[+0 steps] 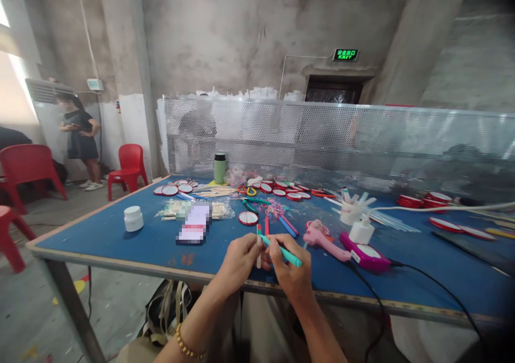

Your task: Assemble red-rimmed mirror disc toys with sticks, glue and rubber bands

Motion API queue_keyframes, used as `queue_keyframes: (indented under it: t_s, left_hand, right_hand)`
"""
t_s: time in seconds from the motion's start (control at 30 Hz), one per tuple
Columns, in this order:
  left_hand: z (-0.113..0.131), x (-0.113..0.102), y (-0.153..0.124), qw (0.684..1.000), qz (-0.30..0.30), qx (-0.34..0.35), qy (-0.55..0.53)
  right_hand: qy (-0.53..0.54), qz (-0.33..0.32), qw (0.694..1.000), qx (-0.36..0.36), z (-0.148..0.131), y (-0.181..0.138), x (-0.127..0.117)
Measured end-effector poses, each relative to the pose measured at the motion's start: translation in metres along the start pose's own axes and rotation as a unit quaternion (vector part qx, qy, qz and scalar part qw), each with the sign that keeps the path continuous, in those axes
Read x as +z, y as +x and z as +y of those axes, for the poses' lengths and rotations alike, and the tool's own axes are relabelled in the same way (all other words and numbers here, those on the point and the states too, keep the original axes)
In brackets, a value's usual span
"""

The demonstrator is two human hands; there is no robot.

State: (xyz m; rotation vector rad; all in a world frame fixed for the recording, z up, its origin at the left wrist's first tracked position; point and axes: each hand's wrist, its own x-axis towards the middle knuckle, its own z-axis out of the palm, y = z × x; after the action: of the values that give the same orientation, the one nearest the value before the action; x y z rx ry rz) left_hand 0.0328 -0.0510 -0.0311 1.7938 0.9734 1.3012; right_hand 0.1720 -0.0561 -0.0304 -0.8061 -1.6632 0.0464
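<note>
My left hand (240, 259) is closed around a thin whitish stick (258, 251) with a red tip, held upright over the near edge of the blue table (120, 239). Close beside it, my right hand (292, 269) grips a teal marker pen (281, 250) like a writing tool, its tip at the stick. Both hands touch each other just above the table edge. A beaded bracelet (185, 346) is on my left wrist.
A pink glue gun (324, 239) and a magenta device (364, 253) with black cables lie right of my hands. Round red-rimmed discs (248, 217), wooden sticks, markers, a white jar (133, 218) and a green flask (219, 168) lie further back. A perforated metal screen (322, 138) borders the table. A person (80, 138) stands by red chairs at left.
</note>
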Motion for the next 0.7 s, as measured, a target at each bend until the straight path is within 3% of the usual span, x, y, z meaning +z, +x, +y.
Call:
queue_keyframes:
  t_s: [0.33,0.7]
  left_hand:
    - [-0.0012,0.0013,-0.0014,0.998,-0.011,-0.027,-0.048]
    - [0.0013,-0.0007,-0.0001,1.0,0.0,-0.007,-0.004]
  right_hand:
    - [-0.006,0.017,1.0,0.014,0.0008,0.0003,-0.0008]
    - [-0.007,0.002,1.0,0.01,-0.0007,0.0006,-0.0017]
